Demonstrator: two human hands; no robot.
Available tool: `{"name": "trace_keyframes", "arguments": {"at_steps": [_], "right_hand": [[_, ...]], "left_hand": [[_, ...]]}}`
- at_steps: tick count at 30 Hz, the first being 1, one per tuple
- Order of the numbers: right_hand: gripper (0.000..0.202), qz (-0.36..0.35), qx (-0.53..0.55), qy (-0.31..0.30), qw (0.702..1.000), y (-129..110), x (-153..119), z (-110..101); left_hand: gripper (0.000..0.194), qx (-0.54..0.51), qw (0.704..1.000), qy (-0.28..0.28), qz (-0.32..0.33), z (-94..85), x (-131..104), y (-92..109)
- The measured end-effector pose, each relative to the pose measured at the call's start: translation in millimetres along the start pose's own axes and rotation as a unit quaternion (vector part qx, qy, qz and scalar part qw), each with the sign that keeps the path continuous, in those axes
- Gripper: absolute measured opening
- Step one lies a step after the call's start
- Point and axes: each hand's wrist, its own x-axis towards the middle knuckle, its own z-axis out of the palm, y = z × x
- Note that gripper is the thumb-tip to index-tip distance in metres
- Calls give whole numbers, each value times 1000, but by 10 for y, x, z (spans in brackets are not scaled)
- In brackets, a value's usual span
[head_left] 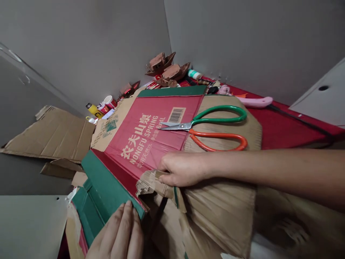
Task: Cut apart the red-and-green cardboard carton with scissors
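Note:
A flattened cardboard box, red and green with white lettering and a barcode, lies in front of me. My left hand has its fingers pressed together on the lower edge of the box's green flap; its thumb is hidden. With my right hand I grip a ragged brown strip of cardboard beside the red panel, where the layers are torn. Scissors with one green and one orange handle lie on the box above my right hand, touched by neither hand.
Brown cardboard pieces stick out at the left. At the back are brown model boats, a white and teal bottle, a paper cup and a yellow bottle. A pink-handled tool lies on the red tabletop. Grey walls enclose the corner.

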Motion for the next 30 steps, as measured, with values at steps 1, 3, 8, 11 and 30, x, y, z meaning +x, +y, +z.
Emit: {"name": "trace_keyframes", "arguments": {"at_steps": [1,3,8,11,30], "right_hand": [[27,-8,-10,11,1000,-30,-10,-15],[33,-22,-54,38,998,-151,-22,-55],[25,-117,-210,1,971,-507,153,-91],[18,-159,-255,5,954,-545,377,10],[15,-223,-228,100,943,-326,583,312]], "left_hand": [[23,-13,1000,3,-25,12,36,9],[28,-46,997,3,-67,36,134,8],[39,-98,992,-35,-74,31,357,-58],[40,-156,982,-78,-79,16,416,-90],[19,-396,917,27,-45,271,277,-148]]}}
